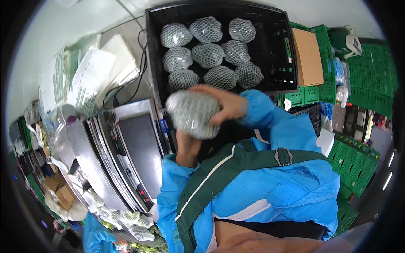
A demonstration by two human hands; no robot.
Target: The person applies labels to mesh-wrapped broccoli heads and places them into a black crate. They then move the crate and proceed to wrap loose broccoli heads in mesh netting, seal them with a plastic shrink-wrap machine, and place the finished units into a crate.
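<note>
My left hand (189,146) supports a film-wrapped bundle in white foam netting (193,114) from below. My right hand (226,102) grips its upper right side, fingers over the top and thumb lower down. The bundle is blurred, and its contents cannot be told. It is held at the near edge of a black plastic crate (292,63). Inside that crate lie several similar netted bundles (208,55) in rough rows, towards its left and middle.
Left of the crate stands a metal film-wrapping machine with a dark plate (139,148). Cables (144,60) run between the crate and white sheets (91,76). Right are a cardboard box (307,57) and green crates (354,161). A co-worker's blue sleeve (96,234) shows lower left, near netted produce (139,221).
</note>
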